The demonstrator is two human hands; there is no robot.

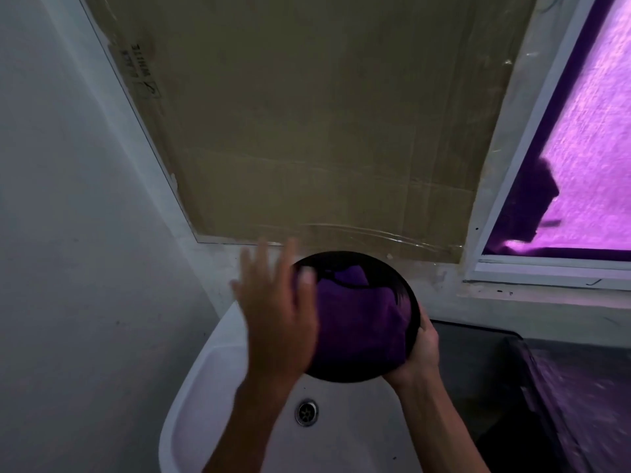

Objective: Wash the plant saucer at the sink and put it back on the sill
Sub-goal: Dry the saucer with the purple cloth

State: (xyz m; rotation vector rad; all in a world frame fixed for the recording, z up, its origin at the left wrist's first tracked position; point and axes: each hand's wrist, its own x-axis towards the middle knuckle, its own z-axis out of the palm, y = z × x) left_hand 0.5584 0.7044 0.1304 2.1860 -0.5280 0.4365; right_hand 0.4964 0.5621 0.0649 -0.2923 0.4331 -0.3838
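A round black plant saucer (345,373) is held tilted over the white sink (222,387), its inside turned toward me. A purple cloth (362,322) lies bunched inside it. My left hand (276,312) is laid flat against the cloth's left part, with the fingers straight and spread past the saucer's rim and the thumb on the cloth; it is blurred. My right hand (421,349) grips the saucer's lower right rim from behind, fingers curled round the edge.
The sink's drain (306,412) lies below the saucer. Cardboard (324,114) taped to the wall rises behind the sink. At the right a window (587,148) glows purple above a pale sill (546,297). A dark counter (478,356) adjoins the sink's right side.
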